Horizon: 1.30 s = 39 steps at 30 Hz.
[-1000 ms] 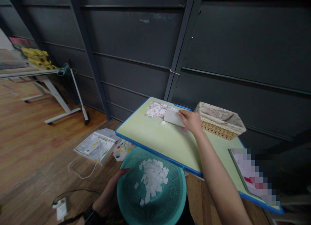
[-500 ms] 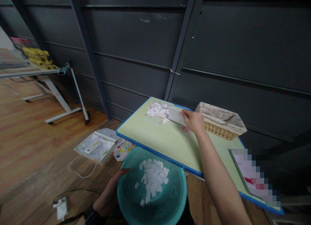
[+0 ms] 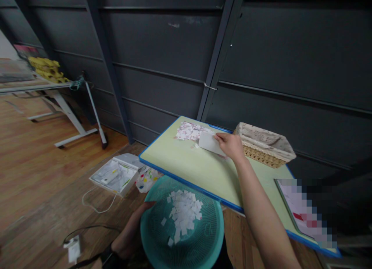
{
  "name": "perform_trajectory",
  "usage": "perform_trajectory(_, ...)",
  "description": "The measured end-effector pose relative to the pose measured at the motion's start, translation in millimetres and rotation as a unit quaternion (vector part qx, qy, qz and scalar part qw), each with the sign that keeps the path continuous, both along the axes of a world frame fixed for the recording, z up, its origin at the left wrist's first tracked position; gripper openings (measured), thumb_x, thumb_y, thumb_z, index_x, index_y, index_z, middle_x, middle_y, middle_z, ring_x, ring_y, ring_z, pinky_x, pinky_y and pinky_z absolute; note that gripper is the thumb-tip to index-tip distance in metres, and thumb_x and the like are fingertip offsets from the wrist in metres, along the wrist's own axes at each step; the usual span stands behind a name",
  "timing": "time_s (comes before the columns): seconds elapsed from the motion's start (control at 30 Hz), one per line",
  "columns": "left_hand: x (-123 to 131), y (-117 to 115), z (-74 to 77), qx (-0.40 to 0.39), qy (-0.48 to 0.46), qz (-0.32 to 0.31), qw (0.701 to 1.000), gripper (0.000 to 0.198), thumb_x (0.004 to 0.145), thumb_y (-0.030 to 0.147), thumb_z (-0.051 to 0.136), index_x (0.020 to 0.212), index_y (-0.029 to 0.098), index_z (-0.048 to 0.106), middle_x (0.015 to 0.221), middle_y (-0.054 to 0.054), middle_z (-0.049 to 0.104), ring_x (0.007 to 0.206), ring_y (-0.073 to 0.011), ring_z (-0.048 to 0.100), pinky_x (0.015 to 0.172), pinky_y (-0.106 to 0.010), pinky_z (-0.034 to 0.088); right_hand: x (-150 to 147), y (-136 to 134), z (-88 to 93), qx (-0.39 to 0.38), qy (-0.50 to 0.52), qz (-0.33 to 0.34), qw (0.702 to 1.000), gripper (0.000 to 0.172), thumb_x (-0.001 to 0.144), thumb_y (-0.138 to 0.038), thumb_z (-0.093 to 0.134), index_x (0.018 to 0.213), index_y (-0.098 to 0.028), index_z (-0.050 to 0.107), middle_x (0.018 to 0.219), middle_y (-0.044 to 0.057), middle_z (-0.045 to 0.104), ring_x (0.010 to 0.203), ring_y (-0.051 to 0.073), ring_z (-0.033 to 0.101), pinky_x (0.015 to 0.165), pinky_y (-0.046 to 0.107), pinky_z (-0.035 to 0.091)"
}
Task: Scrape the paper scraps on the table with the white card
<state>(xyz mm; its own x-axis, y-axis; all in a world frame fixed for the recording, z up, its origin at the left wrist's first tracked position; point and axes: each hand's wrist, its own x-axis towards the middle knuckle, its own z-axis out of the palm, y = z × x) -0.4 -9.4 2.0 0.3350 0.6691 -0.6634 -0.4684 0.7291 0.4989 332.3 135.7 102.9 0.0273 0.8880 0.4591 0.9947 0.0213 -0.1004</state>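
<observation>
My right hand (image 3: 230, 144) is closed on a stiff white card (image 3: 211, 143), pinched by its far right corner. The card lies low over the table at the right front edge of a pile of small pinkish-white paper pieces (image 3: 190, 130). A teal plastic basket (image 3: 207, 243) stands below the table's near edge. In its bottom lies a heap of small white paper squares (image 3: 183, 214). My left hand (image 3: 138, 218) grips the basket's left rim, thumb over the edge and the other fingers hidden beneath.
The pale green table (image 3: 180, 158) has a blue edge. On its right stand a cloth-lined wicker basket (image 3: 263, 147) and a partly blurred tablet-like panel (image 3: 299, 211). An open white box (image 3: 116, 176), a patterned bag (image 3: 147, 179) and a power adapter (image 3: 73, 249) lie on the floor.
My right hand has shifted slightly left with the card, which now covers small pieces at the pile's front edge. My left hand and the teal basket stay in place.
</observation>
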Motion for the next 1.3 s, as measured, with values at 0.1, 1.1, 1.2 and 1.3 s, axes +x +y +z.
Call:
perform_trajectory(0.1,0,0,-0.7,-0.001,0.007,-0.009,1.0,0.018,0.076,0.03,0.068,0.077,0.013,0.071,0.063,-0.004,0.076,0.059,-0.0182,0.069,0.063,-0.03,0.055,3,0,0.3,0.009,-0.012,-0.026,1.0,0.035,0.09,-0.037,0.042,0.102,-0.024,0.073,0.091,0.007,0.074,0.081,0.023,0.067,0.068,0.029,0.041)
perform_trajectory(1.1,0,1,-3.4,0.01,0.027,-0.001,1.0,0.016,0.073,0.03,0.069,0.077,0.015,0.066,0.063,-0.002,0.075,0.057,-0.0165,0.067,0.06,-0.028,0.054,7,3,-2.8,0.022,0.067,0.055,0.996,0.034,0.09,-0.038,0.046,0.097,-0.022,0.075,0.097,0.007,0.074,0.086,0.024,0.068,0.069,0.029,0.044)
perform_trajectory(1.2,1,0,-1.5,0.017,0.024,-0.008,1.0,0.013,0.077,0.028,0.066,0.076,0.016,0.066,0.061,-0.001,0.075,0.056,-0.0162,0.067,0.06,-0.028,0.054,11,3,-1.2,0.024,0.078,0.045,0.996,0.034,0.089,-0.039,0.047,0.094,-0.022,0.075,0.092,0.008,0.074,0.083,0.024,0.068,0.066,0.029,0.042)
perform_trajectory(1.3,1,0,0.6,0.013,0.028,-0.002,1.0,0.013,0.076,0.027,0.066,0.076,0.015,0.067,0.06,-0.002,0.075,0.056,-0.0171,0.068,0.06,-0.029,0.055,12,3,-0.1,0.008,0.103,0.053,0.993,0.032,0.087,-0.039,0.049,0.09,-0.021,0.076,0.089,0.007,0.075,0.082,0.024,0.068,0.065,0.029,0.042)
